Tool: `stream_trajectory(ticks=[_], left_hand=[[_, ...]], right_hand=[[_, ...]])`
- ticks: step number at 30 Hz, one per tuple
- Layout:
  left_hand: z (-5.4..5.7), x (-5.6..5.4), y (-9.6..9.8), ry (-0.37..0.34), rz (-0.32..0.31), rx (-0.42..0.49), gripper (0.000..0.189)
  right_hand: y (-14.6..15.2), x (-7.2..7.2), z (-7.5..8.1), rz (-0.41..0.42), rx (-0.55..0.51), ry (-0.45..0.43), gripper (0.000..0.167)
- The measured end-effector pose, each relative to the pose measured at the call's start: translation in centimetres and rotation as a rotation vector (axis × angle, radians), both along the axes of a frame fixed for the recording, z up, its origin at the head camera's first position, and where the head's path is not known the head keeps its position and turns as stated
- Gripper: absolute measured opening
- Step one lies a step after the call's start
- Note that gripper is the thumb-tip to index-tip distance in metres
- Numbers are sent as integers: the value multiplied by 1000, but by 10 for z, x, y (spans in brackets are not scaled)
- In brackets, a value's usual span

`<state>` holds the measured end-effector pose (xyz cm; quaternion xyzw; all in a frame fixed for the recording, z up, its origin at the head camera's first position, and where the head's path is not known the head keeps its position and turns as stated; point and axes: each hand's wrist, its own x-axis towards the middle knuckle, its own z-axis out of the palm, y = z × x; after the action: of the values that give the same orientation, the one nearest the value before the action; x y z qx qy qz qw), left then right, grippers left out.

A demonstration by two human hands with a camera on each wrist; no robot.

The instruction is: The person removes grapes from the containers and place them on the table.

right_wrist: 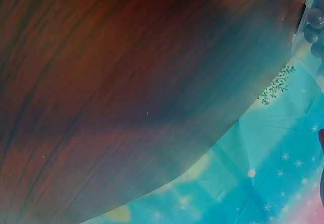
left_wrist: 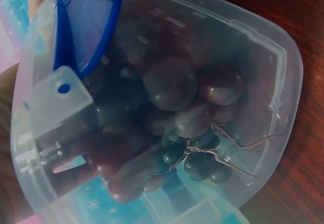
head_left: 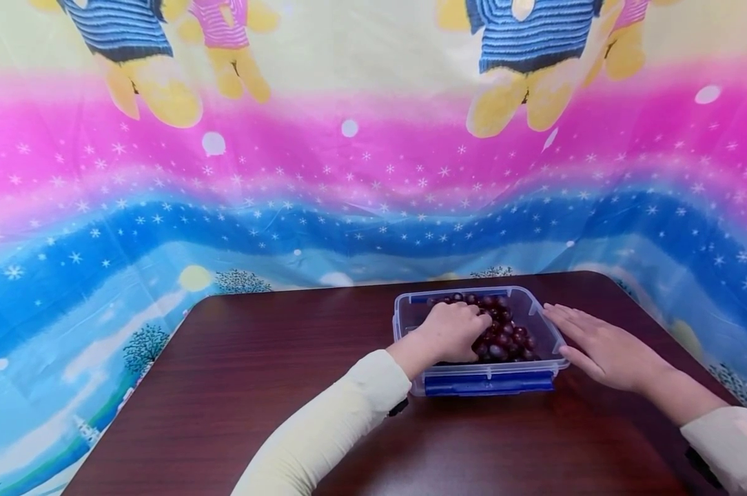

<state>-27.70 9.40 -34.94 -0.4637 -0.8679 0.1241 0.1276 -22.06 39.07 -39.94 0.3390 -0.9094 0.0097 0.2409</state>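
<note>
A clear plastic food box (head_left: 411,318) with blue clip flaps holds a bunch of dark red grapes (head_left: 502,339), heaped toward its right side. My left hand (head_left: 453,332) reaches over the near left rim, its fingers bent down and gripping grapes; the fingertips are hidden among the fruit. Straight-fingered, my right hand (head_left: 615,351) lies along the box's right rim, thumb near the front corner. In the left wrist view, grapes (left_wrist: 169,83) and thin brown stems (left_wrist: 223,160) show through the box wall. The right wrist view catches only a few grapes (right_wrist: 313,33) at its edge.
The box stands on a dark reddish-brown wooden table (head_left: 274,386) with rounded corners, near its far edge. A blue flap (head_left: 488,383) hangs down on the box's front. Behind the table hangs a colourful printed cloth (head_left: 361,172) with snowflakes and bears.
</note>
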Motion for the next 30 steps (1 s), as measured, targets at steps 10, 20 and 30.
stream_trajectory(ticks=[10,20,30], left_hand=[[0,3,0,0,32,-21,52],[-1,3,-2,-37,33,15,51],[-5,0,-6,-46,-17,93,42]], right_hand=[[0,0,-1,-6,5,2,63],[-1,0,0,-2,0,5,62],[0,0,-1,2,-5,5,63]])
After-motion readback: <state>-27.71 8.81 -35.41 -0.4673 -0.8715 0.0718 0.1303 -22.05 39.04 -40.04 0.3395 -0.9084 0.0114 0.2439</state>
